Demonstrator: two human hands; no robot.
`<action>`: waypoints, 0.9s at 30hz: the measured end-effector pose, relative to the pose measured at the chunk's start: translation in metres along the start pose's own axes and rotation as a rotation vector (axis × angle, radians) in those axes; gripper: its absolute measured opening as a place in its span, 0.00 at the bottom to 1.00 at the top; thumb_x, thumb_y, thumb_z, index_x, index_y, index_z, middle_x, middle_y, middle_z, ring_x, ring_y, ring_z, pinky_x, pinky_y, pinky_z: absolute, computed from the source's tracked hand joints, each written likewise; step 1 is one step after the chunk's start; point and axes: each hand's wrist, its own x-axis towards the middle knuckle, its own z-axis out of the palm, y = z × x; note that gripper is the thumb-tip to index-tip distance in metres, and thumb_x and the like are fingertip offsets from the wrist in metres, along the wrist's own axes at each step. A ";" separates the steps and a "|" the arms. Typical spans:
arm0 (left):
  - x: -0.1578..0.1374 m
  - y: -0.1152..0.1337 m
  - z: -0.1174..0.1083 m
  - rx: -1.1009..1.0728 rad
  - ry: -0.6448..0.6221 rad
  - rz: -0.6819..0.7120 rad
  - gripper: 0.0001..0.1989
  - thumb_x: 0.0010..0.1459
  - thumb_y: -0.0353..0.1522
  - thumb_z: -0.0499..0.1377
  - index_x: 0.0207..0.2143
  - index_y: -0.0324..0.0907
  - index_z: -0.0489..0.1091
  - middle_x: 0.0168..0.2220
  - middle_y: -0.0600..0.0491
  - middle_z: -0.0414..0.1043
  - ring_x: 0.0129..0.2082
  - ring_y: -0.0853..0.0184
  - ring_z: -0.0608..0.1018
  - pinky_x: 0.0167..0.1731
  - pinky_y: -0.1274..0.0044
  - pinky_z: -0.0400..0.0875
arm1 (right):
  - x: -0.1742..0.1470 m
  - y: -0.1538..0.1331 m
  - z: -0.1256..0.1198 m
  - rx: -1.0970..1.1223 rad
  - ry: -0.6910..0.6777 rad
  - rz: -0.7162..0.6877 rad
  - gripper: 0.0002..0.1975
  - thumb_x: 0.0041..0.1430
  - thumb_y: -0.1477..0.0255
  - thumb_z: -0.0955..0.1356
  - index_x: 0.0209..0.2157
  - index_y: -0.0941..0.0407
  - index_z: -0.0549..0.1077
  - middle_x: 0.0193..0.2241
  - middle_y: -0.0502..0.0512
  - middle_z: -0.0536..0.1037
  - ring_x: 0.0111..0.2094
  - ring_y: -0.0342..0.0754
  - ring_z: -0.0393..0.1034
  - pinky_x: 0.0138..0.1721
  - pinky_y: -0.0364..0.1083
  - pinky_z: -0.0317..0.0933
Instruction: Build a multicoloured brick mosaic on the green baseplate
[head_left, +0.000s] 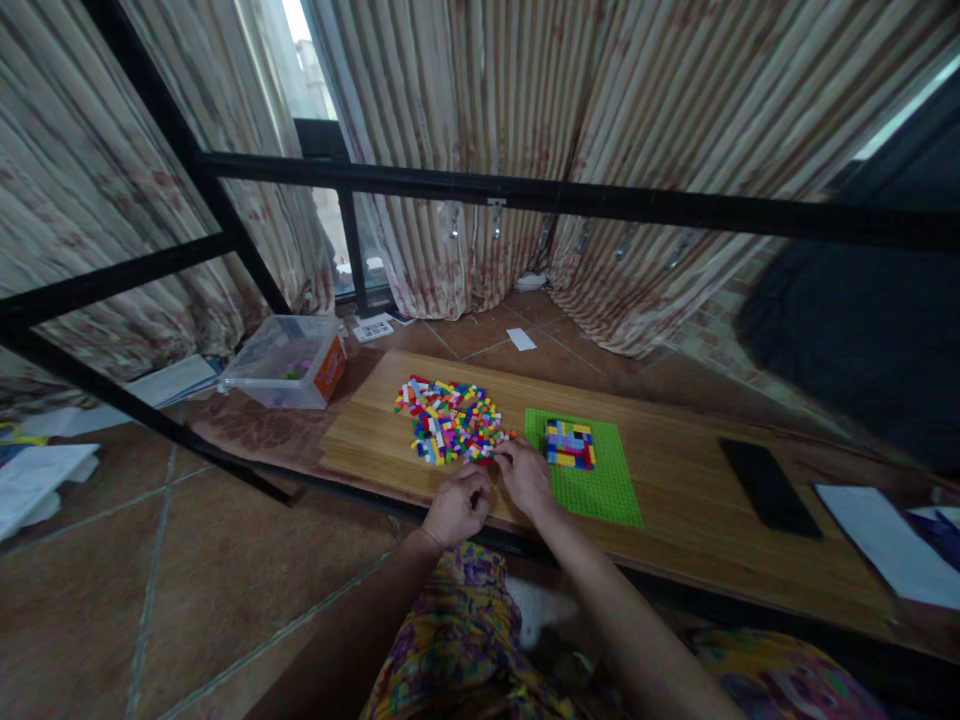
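From the head camera, a low wooden counter (675,470) runs across the tiled floor, and on it lies a loose pile of small coloured bricks (450,420) with a green baseplate (607,480) just to its right. On the baseplate's upper part sits a small built block of bricks (570,444), several colours stacked in rows. It covers only a small patch of the plate. Most of the green studs are bare and the pile is large, so as a judgement the building is at an early stage, with far more left than done.

Both hands meet at the near edge of the pile, between pile and baseplate. The left hand (454,508) rests knuckles up on the counter, fingers curled under. Its grip looks closed, but whether a brick is inside I cannot tell from this angle. The right hand (527,478) reaches slightly further forward, fingertips pinched together at the pile's lower right corner. It seems to be nipping a small red or orange brick, though the piece is too small to be sure. Both forearms come up from the bottom of the frame over a patterned garment.

Elsewhere, a clear plastic tub (289,360) stands beyond the counter's left end, a dark phone (769,487) lies on the counter to the right, and papers (885,545) lie at the far right.
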 end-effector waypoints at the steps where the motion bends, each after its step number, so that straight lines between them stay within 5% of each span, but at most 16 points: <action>1: 0.000 0.000 0.000 0.000 0.001 -0.005 0.09 0.49 0.22 0.53 0.27 0.43 0.67 0.32 0.52 0.70 0.34 0.66 0.74 0.39 0.74 0.70 | 0.001 0.001 -0.001 0.043 0.015 0.017 0.07 0.55 0.76 0.66 0.30 0.52 0.76 0.34 0.55 0.77 0.37 0.50 0.70 0.42 0.47 0.61; 11: 0.003 0.000 -0.003 -0.075 0.100 -0.133 0.11 0.60 0.34 0.56 0.45 0.41 0.70 0.38 0.49 0.75 0.36 0.66 0.76 0.38 0.74 0.72 | -0.022 0.000 -0.006 0.355 0.024 0.084 0.12 0.56 0.64 0.65 0.34 0.55 0.76 0.32 0.53 0.80 0.35 0.49 0.73 0.40 0.47 0.65; 15: 0.004 -0.002 -0.003 -0.054 0.079 -0.108 0.11 0.61 0.35 0.55 0.44 0.42 0.71 0.40 0.49 0.75 0.40 0.64 0.76 0.42 0.72 0.71 | -0.035 -0.004 0.002 0.477 -0.024 0.117 0.11 0.55 0.64 0.66 0.33 0.54 0.77 0.33 0.53 0.81 0.36 0.49 0.74 0.41 0.48 0.65; 23: 0.003 0.003 -0.002 0.013 0.063 -0.083 0.08 0.61 0.32 0.54 0.40 0.42 0.72 0.35 0.50 0.74 0.36 0.66 0.75 0.38 0.74 0.70 | -0.022 0.007 -0.009 0.102 0.105 0.039 0.12 0.60 0.70 0.63 0.37 0.54 0.78 0.36 0.56 0.79 0.38 0.51 0.73 0.43 0.49 0.64; 27: 0.003 0.004 -0.003 0.044 0.000 -0.049 0.08 0.61 0.32 0.53 0.38 0.42 0.72 0.34 0.50 0.72 0.36 0.66 0.74 0.39 0.75 0.70 | -0.009 0.010 -0.013 -0.057 0.017 -0.057 0.13 0.60 0.75 0.62 0.38 0.54 0.78 0.38 0.56 0.78 0.40 0.49 0.72 0.44 0.47 0.63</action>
